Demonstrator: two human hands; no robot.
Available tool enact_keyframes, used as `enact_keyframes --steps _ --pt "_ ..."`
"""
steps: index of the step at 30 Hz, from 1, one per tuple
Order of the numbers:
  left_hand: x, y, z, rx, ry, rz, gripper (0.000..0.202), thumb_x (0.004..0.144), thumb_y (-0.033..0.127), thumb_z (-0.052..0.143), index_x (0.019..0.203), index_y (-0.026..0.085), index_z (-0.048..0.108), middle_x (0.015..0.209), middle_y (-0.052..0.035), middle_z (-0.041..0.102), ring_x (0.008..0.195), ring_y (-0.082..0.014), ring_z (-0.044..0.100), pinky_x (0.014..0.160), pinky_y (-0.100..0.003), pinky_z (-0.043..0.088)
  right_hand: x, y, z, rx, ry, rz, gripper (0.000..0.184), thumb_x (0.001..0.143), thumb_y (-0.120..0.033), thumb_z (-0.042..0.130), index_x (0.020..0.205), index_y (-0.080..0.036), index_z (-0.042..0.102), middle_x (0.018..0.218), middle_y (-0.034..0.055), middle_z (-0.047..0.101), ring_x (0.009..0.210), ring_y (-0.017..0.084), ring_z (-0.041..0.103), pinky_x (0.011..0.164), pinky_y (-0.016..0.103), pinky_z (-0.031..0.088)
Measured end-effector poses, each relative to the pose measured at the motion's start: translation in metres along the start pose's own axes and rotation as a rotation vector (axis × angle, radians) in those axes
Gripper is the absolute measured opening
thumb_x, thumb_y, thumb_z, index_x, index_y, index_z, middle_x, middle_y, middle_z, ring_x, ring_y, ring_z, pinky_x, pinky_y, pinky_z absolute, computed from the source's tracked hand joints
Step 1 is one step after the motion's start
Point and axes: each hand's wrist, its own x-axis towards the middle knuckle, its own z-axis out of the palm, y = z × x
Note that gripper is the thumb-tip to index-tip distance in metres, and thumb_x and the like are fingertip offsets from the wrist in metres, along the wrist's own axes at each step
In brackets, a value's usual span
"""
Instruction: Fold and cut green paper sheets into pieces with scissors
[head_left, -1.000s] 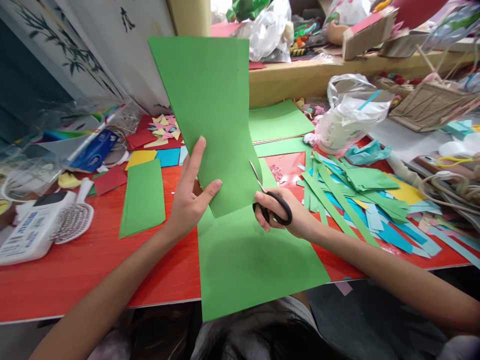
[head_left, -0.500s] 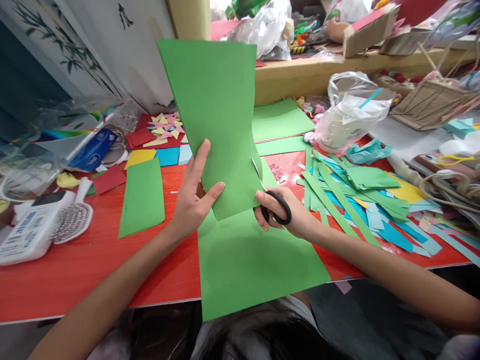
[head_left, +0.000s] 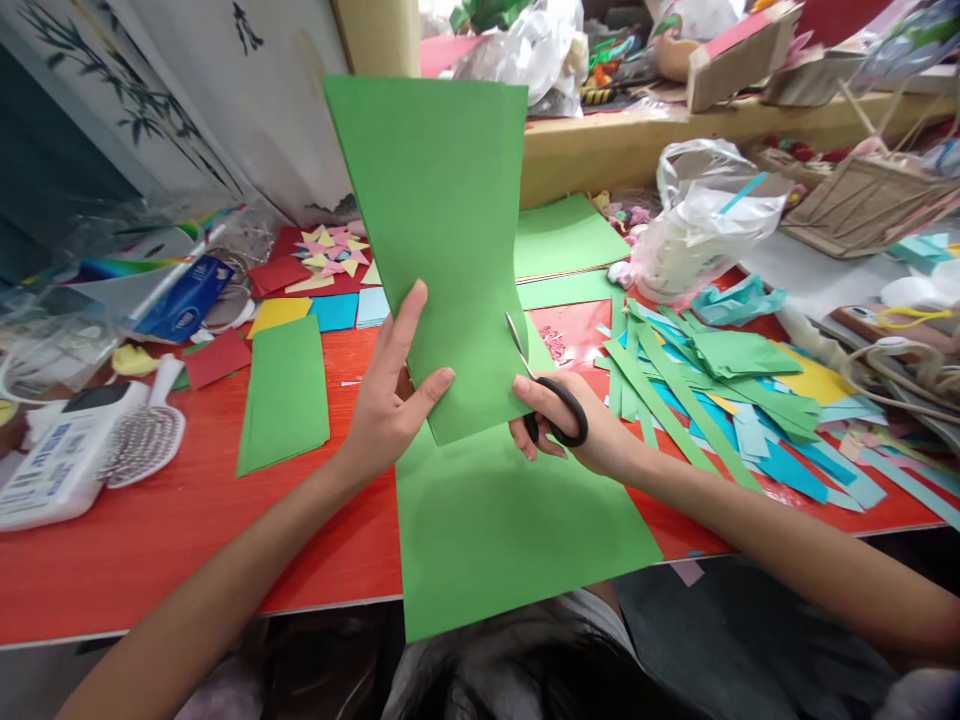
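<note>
My left hand (head_left: pixel 386 400) pinches a large green paper sheet (head_left: pixel 442 250) near its lower left edge and holds its upper part upright. The sheet's lower part (head_left: pixel 495 520) lies flat on the red table (head_left: pixel 172 530) and hangs over the front edge. My right hand (head_left: pixel 577 430) grips black-handled scissors (head_left: pixel 551 400). Their blades point up along the right edge of the raised part, where the paper is slit.
A folded green sheet (head_left: pixel 285 395) lies left of my hand. Green and blue paper strips (head_left: pixel 712 400) pile up on the right. A white device (head_left: pixel 60 465), a hairbrush (head_left: pixel 142 440), a blue packet (head_left: pixel 187 300), a plastic bag (head_left: pixel 697 225) and small paper triangles (head_left: pixel 330 255) crowd the table.
The raised part of the green sheet has shifted slightly right, and my left hand moved up a little with it. The scissors stay at its right edge.
</note>
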Motion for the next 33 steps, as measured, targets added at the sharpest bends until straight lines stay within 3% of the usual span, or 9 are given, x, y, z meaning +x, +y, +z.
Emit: enact_keyframes --steps 22,33 --pt "-0.0011 0.0041 0.0015 -0.008 -0.05 -0.014 0.068 0.086 0.04 0.051 0.143 0.042 0.013 0.153 0.0102 0.015 0.141 -0.0244 0.008 0.117 -0.046 0.008 0.0009 0.0011 -0.0049 -0.027 -0.023 -0.007 0.049 0.085 -0.058 0.043 0.062 -0.016 0.05 0.052 0.0023 0.06 0.034 0.006 0.042 0.037 0.022 0.03" --pt "-0.0009 0.0021 0.0021 -0.006 -0.051 -0.01 0.068 0.086 0.041 0.051 0.142 0.044 0.013 0.152 0.0114 0.015 0.14 -0.0245 0.008 0.117 -0.046 0.007 0.0003 -0.0018 -0.0013 -0.011 0.024 0.033 0.046 0.079 -0.058 0.052 0.06 -0.017 0.047 0.048 -0.0002 0.058 0.031 0.004 0.037 0.034 0.021 0.025"
